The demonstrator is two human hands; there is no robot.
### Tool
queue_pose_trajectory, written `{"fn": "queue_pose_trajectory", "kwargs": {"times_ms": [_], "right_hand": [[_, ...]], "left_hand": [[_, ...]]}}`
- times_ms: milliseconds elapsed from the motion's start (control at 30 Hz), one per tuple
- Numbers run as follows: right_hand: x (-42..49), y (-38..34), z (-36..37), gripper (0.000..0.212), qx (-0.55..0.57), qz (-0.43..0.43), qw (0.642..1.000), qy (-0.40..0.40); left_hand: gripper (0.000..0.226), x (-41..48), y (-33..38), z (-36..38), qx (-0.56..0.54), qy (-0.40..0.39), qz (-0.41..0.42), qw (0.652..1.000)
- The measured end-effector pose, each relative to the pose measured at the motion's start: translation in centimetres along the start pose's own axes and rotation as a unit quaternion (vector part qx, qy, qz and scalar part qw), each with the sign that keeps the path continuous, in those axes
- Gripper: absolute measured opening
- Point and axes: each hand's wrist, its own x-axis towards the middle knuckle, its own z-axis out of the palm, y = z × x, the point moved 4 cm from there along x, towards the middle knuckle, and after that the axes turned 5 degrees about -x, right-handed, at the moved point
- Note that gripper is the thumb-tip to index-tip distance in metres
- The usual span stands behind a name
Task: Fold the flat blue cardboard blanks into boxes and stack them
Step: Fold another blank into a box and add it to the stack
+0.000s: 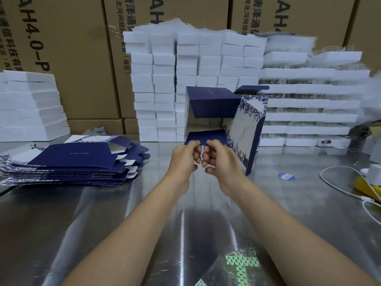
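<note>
A half-folded blue box with a white floral side panel is held up above the steel table, its open end facing me. Its lower blue flap is pinched at the near edge by my left hand and my right hand, side by side with curled fingers. The upper flap hangs down over the opening. A pile of flat blue blanks lies on the table to the left.
Stacks of white foam trays fill the back, with more at the left and right. Brown cartons stand behind. A white cable, a yellow object, a blue sticker and a plastic wrapper lie on the table.
</note>
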Motion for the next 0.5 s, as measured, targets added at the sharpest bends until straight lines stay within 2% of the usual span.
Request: {"fn": "queue_pose_trajectory", "kwargs": {"times_ms": [233, 400, 500], "right_hand": [[-0.58, -0.44, 0.41, 0.032, 0.051, 0.006, 0.999, 0.013], [-0.72, -0.65, 0.33, 0.028, -0.012, 0.003, 1.000, -0.002], [-0.69, -0.52, 0.15, 0.030, -0.009, -0.005, 0.999, 0.034]], "left_hand": [[0.034, -0.35, 0.07, 0.24, 0.017, -0.020, -0.016, 1.000], [0.036, -0.35, -0.06, 0.40, 0.002, -0.032, -0.022, 0.999], [0.036, -0.23, -0.28, 0.44, -0.001, -0.039, -0.032, 0.999]]}}
